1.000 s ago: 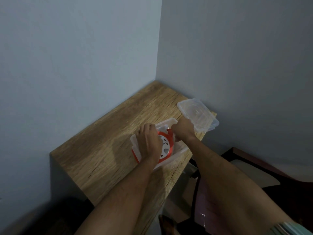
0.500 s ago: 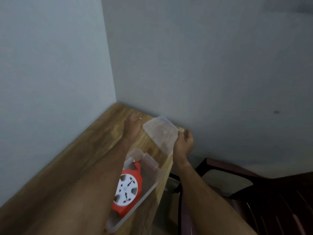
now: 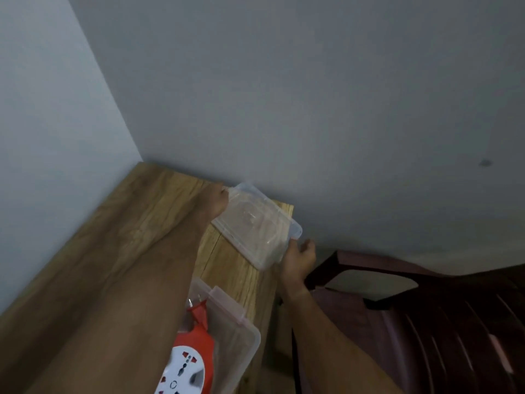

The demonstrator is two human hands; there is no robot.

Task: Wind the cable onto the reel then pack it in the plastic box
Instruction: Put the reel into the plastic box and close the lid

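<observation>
Your right hand (image 3: 298, 258) holds the near right corner of the clear lid (image 3: 255, 226), with the thumb on top and the other fingers curled under the edge. Your left hand (image 3: 217, 203) grips the far left side of the same lid; how its fingers lie you cannot tell, because the forearm hides most of them.

Closest to you, at the near right edge of the tabletop (image 3: 113, 237), the reel (image 3: 193, 362) lies already inside the plastic box (image 3: 241, 336). No loose cable shows, so the winding looks finished and the reel is packed. What is left, as I judge it, is to bring the lid over the box and close it.

The reel is hard plastic, orange, with a round white face carrying sockets; an orange plug (image 3: 199, 308) points toward the far wall. The box is thin, cloudy-transparent, rectangular, with rounded corners and a hinged clip on its far side. The lid is of the same clear material, flat with a raised middle panel, and it is near the far right corner. The tabletop is wood with a visible grain.
</observation>
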